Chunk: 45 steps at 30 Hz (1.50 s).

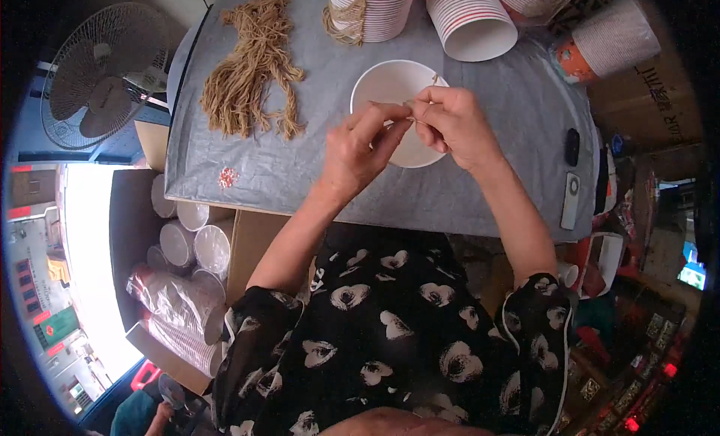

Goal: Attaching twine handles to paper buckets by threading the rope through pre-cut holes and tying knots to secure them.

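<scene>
Pinching a thin cord (pixel 411 118), left hand (pixel 360 145) and right hand (pixel 455 122) meet above white tub (pixel 390 82). Brown cord bundle (pixel 251 68) lies far left on grey cloth (pixel 277 169)

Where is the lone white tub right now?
In the head view, the white tub is near the middle of the grey table, partly hidden by the left hand and right hand, right of the bundle of brown cords.
</scene>
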{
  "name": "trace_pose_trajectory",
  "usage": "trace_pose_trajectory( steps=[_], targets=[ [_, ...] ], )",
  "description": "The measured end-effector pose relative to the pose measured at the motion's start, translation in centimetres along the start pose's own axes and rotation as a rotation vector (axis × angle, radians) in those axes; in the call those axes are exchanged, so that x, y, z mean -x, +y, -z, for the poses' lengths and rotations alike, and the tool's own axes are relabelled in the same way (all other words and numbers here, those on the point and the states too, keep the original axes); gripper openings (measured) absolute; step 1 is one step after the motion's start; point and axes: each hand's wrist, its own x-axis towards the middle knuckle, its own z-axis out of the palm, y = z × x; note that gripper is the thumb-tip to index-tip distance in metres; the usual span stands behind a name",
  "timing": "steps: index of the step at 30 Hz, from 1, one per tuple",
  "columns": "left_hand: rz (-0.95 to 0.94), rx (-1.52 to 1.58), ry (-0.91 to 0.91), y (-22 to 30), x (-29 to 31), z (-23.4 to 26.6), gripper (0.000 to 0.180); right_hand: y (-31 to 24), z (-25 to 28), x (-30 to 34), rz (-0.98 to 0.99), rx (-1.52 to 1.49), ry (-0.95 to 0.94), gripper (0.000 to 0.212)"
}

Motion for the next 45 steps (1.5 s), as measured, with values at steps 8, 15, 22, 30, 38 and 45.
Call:
trace_pose_trajectory(
  steps=[8, 15, 22, 30, 38, 45],
  targets=[
    [0.137, 0.133, -0.006, 0.4, -0.2, 0.5, 0.011, 0.3, -0.1, 0.0, -0.003, 0.055, 0.000, 0.016],
    [0.196, 0.112, -0.054, 0.1, 0.3, 0.9, 0.012, 0.2, -0.4, 0.0, -0.039, 0.066, 0.012, 0.015],
    [0.077, 0.013, -0.033, 0.3, 0.2, 0.8, 0.015, 0.3, -0.2, -0.1, -0.041, 0.053, -0.021, 0.016],
    [0.228, 0.220, 0.002, 0.7, 0.3, 0.9, 0.011, 0.1, -0.1, 0.0, 0.042, 0.053, 0.039, 0.016],
    [0.761, 0.769, -0.111, 0.8, -0.6, 2.2, 0.013, 2.0, 0.2, 2.2, 0.472, 0.235, 0.103, 0.017],
    [0.750, 0.781, -0.148, 0.2, -0.1, 1.8, 0.015, 2.2, -1.7, 3.0, 0.565, 0.449, 0.214, 0.015]
  ],
)
